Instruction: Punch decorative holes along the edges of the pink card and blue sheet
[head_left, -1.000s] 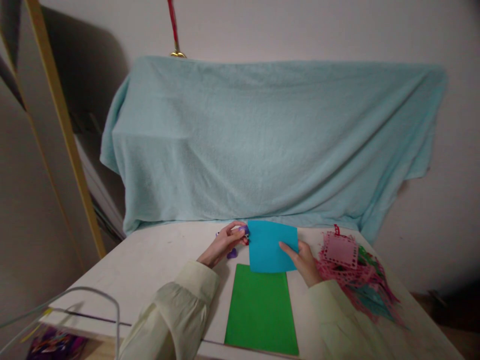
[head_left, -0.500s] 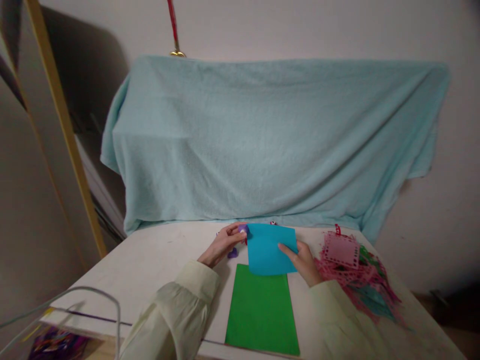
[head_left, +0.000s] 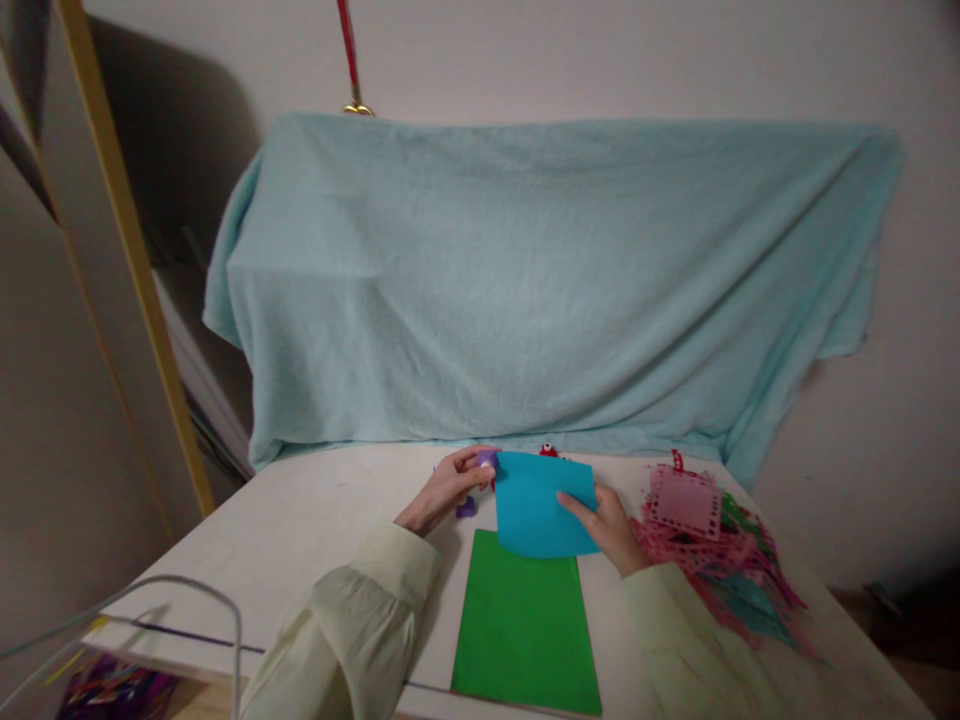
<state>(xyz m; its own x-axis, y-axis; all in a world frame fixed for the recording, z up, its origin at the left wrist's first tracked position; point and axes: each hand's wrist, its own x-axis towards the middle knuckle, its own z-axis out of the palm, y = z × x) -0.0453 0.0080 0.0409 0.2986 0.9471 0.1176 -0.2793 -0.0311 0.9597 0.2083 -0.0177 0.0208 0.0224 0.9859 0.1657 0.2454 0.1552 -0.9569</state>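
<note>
Head view: Two bare hands are holding a blue sheet (head_left: 531,510) at five o'clock from the view's centre, overlapping the far edge of a green sheet (head_left: 527,630) on the worktop (head_left: 322,510). The right hand (head_left: 609,525) is gripping its three o'clock edge, thumb on top, seemingly steadying it. The left hand (head_left: 450,486) is pinching a small purple object (head_left: 487,459) at its ten o'clock corner, apparently aligning them. Forearms (head_left: 341,620) are reaching in from eight and four o'clock.
</note>
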